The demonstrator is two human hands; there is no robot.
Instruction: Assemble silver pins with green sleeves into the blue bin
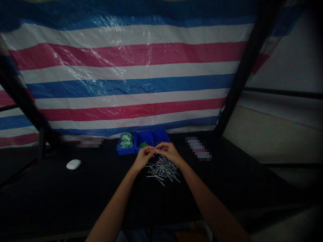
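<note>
Pinching with my left fingers (148,150) and right fingers (163,146), on what I can't tell, I've many loose metal rods (165,168) left, lower centre; green packets (126,139) fill one blue bin (126,151)

We look from one head-worn camera, forward and down across the black table (75,191) to striped sheeting (131,77).

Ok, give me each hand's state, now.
Left hand: curled, meeting the right; whether it holds anything cannot be told.
Right hand: curled, by the metal rods; anything held is too small to tell.
</note>
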